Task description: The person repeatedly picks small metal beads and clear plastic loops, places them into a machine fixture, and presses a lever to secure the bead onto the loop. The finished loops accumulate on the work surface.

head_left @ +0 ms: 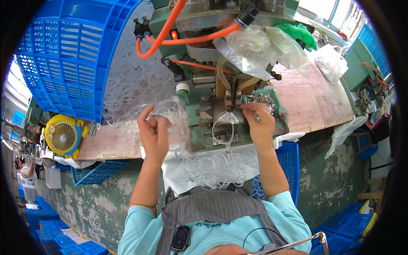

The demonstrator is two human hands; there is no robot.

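Left hand [154, 132] gripped a bunch of clear plastic loops [172, 111], lifted off the pile [127, 85] so singles could be fed. Right hand [260, 124] pinched one loop [224, 129] by its top against the green press [221, 106], with the rest dangling off the front edge. Metal clips [261, 100] sat in a tray just beside my right fingers, handy. Blue crate [68, 55] tipped over the pile at left.

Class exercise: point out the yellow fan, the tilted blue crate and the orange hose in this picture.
yellow fan [62, 136], head view, on its round front grille.
blue crate [70, 51], head view, on its slatted wall.
orange hose [163, 32], head view, on the bend left of the machine.
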